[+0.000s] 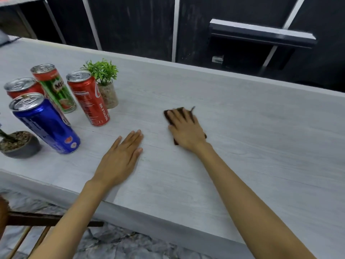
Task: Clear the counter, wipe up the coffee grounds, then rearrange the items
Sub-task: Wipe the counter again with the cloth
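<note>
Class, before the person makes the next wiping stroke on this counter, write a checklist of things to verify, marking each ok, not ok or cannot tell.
1. Right hand pressing flat on the brown cloth: ok.
2. Left hand resting flat on the counter, holding nothing: ok.
3. Cans, such as the blue can and the Coca-Cola can, grouped away from the cloth: ok.
4. Small potted plant outside the wiping path: ok.
5. Coffee grounds remaining on the counter: cannot tell.
</note>
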Available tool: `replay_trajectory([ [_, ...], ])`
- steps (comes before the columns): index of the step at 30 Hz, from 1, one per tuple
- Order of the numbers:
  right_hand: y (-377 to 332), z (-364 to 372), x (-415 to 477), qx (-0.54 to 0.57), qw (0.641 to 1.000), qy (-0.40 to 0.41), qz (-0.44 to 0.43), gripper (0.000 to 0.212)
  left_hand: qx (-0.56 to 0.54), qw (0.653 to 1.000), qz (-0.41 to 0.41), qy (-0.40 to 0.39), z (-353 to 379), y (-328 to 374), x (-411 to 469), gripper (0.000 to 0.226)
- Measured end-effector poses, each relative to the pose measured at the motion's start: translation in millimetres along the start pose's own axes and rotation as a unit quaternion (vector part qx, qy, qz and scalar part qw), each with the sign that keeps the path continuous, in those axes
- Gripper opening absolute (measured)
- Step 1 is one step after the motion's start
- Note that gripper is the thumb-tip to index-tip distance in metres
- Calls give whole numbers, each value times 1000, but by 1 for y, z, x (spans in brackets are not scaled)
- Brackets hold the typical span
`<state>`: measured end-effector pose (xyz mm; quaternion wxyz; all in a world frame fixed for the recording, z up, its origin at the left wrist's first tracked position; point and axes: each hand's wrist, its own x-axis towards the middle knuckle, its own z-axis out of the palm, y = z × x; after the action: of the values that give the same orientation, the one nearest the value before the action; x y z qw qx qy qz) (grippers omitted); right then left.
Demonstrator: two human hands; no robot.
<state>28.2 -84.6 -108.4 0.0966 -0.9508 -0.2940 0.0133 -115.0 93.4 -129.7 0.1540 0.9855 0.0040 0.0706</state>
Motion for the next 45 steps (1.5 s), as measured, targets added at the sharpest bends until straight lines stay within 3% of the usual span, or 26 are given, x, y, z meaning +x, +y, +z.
replay_trajectory([
  [3,-26,6,-47,12,995,-11,-94,53,3,1000,1,0,-2,-1,0,68],
  [6,6,2,-87,22,990,-35,-132,63,1,1000,-1,-8,-1,-1,-2,68],
  [10,90,-17,-55,-5,999,-28,30,53,-2,1000,0,-9,-2,0,-1,67],
  [13,91,-14,-21,7,995,-23,95,53,-2,1000,2,-13,-2,-2,-1,68],
  [19,-10,6,-48,18,996,-15,-83,54,0,1000,-6,-23,-6,-3,2,68],
  [22,-5,1,-109,43,988,-31,-147,55,-31,998,-2,-50,-9,1,6,57],
  [25,46,-6,-135,13,996,-39,-86,57,-66,994,-4,-91,-12,-4,-6,57],
  [29,80,-14,-124,10,997,-2,82,58,-30,996,-17,-81,-24,-27,-31,57],
  [32,49,-5,-112,4,989,23,143,51,7,997,5,-73,-27,-40,-47,74],
  [36,-29,10,-96,20,989,34,139,60,-1,998,34,-47,-31,-55,-54,79],
  [39,-90,22,-89,33,990,52,123,78,-49,998,31,-27,-34,-64,-56,70],
  [45,-175,45,-85,50,988,58,133,69,-261,963,-49,46,-63,-61,-77,36],
])
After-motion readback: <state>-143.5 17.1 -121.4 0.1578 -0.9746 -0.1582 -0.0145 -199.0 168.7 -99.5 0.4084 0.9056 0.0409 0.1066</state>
